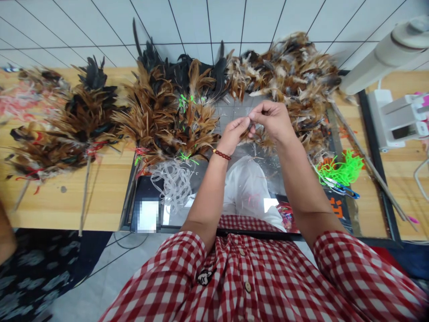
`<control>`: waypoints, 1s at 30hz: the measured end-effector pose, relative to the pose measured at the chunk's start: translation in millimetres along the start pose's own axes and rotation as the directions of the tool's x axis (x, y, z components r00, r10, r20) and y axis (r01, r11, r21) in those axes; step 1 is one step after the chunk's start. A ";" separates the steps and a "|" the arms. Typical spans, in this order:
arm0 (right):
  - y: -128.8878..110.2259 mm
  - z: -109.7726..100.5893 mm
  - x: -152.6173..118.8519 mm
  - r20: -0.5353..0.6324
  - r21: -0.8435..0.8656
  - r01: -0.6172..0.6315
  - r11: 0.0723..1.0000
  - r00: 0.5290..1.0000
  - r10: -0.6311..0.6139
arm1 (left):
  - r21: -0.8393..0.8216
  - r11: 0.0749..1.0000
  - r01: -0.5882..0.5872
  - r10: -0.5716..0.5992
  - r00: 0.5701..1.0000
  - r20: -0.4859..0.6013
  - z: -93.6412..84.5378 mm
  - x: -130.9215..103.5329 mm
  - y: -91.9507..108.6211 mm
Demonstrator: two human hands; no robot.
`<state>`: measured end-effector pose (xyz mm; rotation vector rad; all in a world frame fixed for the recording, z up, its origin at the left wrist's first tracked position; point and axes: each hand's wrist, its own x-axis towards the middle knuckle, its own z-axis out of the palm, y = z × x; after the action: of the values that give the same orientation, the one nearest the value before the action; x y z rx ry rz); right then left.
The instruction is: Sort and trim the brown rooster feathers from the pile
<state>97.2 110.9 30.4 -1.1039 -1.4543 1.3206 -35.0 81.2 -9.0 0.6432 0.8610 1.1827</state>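
Observation:
My left hand (234,133) and my right hand (272,120) meet over the dark glossy work surface (231,112), fingertips pinched close together. A small dark bit, perhaps a feather, shows between the fingers; its kind is too small to make out. Left of my hands lie bundles of brown feathers (197,129), some tied with bright green strands. To the right and behind spreads a loose pile of brown and cream feathers (301,76). A beaded bracelet (222,154) circles my left wrist.
Clear plastic strips (172,181) lie at front left beside a phone (147,201). Green strands (343,167) and blue-handled snips (345,190) sit at right, near a long stick (368,161). A white bottle (385,58) stands behind. Feather dusters (89,103) rest at left, near another person's arm (6,232).

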 end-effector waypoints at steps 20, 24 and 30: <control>13.2 -5.8 -2.0 0.314 -0.513 0.183 0.839 0.949 -0.016 | -0.083 0.961 -0.263 0.216 0.903 -0.371 -14.5 15.0 6.2; 7.3 -8.4 0.6 0.129 -0.072 -0.010 0.997 0.991 0.020 | -0.085 0.974 -0.211 0.167 0.917 -0.361 -12.5 15.5 2.7; 11.4 1.9 3.0 -0.025 0.004 -0.057 0.998 0.998 0.057 | -0.052 0.976 -0.214 0.188 0.932 -0.310 -8.2 17.1 -4.5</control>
<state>95.4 113.9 18.9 -1.1628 -1.4109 1.3436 -37.1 96.4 -21.0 0.4943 1.0136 1.5235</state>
